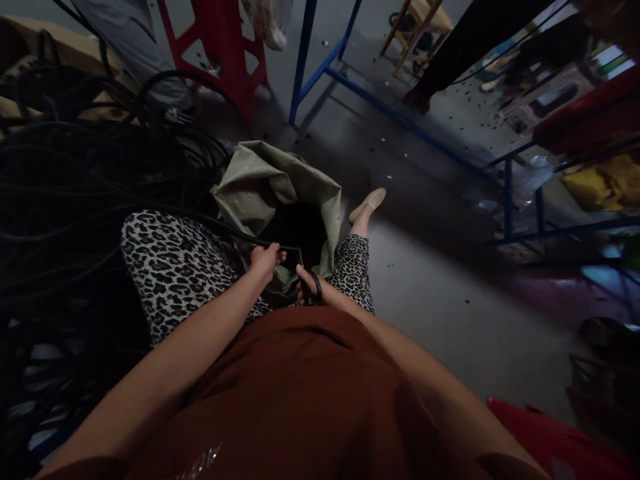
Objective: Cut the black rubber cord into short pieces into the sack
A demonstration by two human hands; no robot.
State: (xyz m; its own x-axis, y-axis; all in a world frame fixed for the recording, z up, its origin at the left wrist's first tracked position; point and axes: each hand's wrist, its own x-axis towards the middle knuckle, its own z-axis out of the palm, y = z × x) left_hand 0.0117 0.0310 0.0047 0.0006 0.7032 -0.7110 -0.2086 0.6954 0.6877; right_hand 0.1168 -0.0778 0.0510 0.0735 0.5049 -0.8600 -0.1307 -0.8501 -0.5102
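Observation:
My left hand (pixel 265 261) is closed around a black rubber strip (pixel 227 229) close to its end. The strip runs back to a large tangle of similar black strips (pixel 55 180) on the left. In my right hand (pixel 313 285) is a pair of scissors (pixel 318 288) with black handles, its blades pointing up by the strip's end. Whether the blades touch the strip I cannot tell. Both hands are over the near rim of an open greenish woven sack (pixel 245 175) between my legs. The sack's inside is dark, so its contents are hidden.
A blue metal frame (pixel 380 100) stands ahead and runs to the right. Beyond the sack is a red plastic stool (pixel 215 40), with another person's leg (pixel 120 40) beside it. Yellow sacking (pixel 603 183) lies at the right. Small dark bits are scattered over the floor.

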